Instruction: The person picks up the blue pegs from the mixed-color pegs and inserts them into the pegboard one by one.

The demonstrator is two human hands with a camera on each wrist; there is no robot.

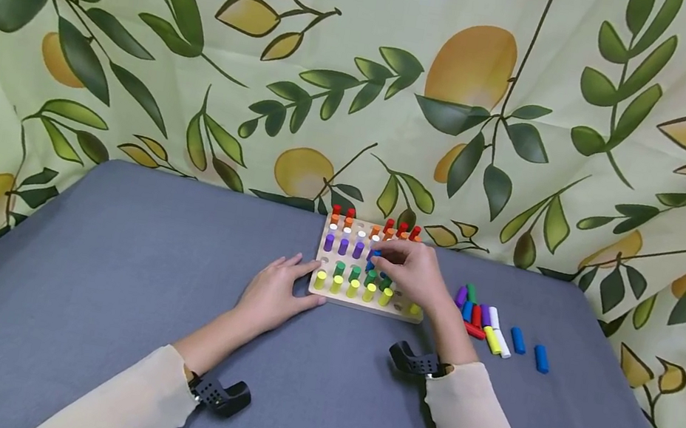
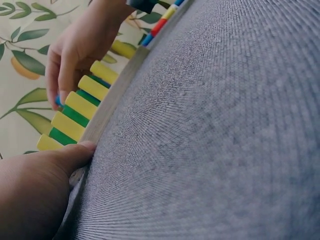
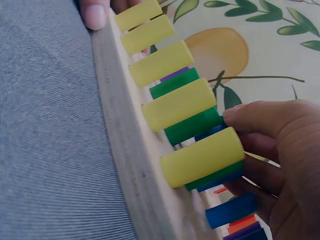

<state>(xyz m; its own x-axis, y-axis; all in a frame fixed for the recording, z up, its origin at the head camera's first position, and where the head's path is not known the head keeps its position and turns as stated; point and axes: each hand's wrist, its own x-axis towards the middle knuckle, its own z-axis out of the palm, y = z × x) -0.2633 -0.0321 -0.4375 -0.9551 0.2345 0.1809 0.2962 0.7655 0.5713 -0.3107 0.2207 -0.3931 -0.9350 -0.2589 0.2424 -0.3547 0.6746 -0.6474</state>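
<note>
A light wooden pegboard holds rows of coloured pegs standing upright. My right hand is over its right half, pinching a blue peg between thumb and fingertips among the purple and green rows. In the left wrist view that blue peg shows just under the fingertips. My left hand lies at the board's front left corner, its fingers fairly straight. The left thumb touches the front edge. Nearest the front edge runs a row of yellow pegs, with green pegs behind.
Right of the board lies a loose pile of pegs, including a red peg, a yellow peg and a white peg. Two blue pegs lie apart, farther right. A leaf-patterned cloth hangs behind the grey table.
</note>
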